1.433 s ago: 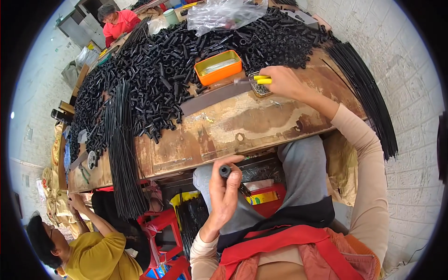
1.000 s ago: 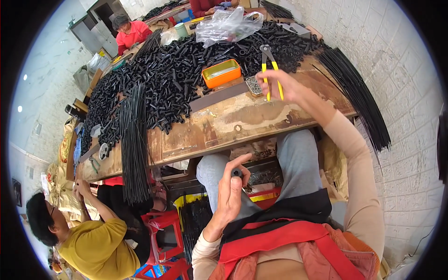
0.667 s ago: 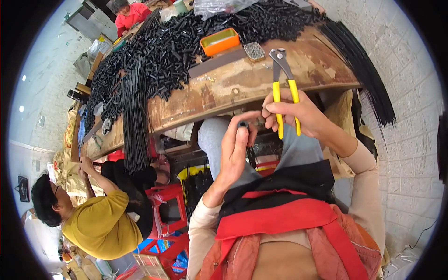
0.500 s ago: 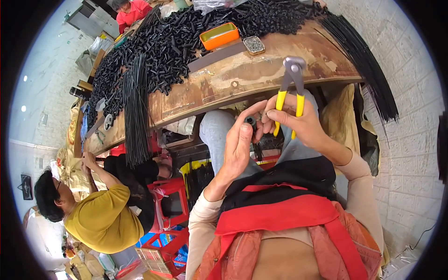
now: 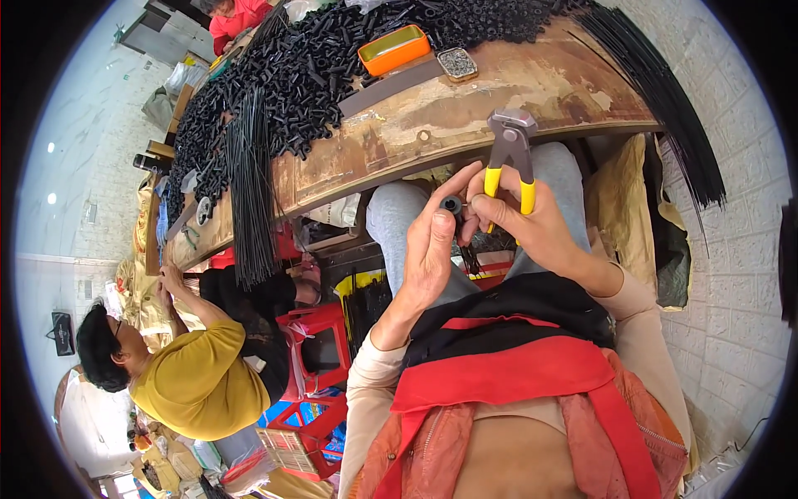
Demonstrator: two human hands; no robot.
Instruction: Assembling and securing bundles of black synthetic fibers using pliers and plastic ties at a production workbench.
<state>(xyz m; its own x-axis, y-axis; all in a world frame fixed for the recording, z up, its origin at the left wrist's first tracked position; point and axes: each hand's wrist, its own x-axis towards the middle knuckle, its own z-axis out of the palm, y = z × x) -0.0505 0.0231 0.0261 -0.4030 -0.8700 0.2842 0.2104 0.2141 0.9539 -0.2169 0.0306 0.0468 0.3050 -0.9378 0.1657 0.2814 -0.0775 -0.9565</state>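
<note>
Over my lap, my left hand [image 5: 426, 254] is closed around a small black tubular piece [image 5: 450, 205], its round hollow end facing up between thumb and fingers. Close beside it, my right hand [image 5: 544, 229] grips end-cutting pincers [image 5: 512, 137] with yellow handles, their grey metal head pointing away from me. The right fingertips also reach the black piece's side; whether they pinch anything small there is hidden. Ahead of both hands runs the worn wooden table edge [image 5: 424, 148].
A heap of black tubular parts [image 5: 291, 83] covers the table's far left. Near it are an orange tray [image 5: 394, 50], a small dish of metal bits [image 5: 457, 63] and bundles of black rods [image 5: 251, 191]. A co-worker in yellow [image 5: 195, 374] sits left, by red stools [image 5: 320, 349]; another person [image 5: 237, 21] is far left.
The pincers have come down a little toward me and tipped slightly left. In my left hand the black piece's end has risen slightly. The whole view has shifted a little.
</note>
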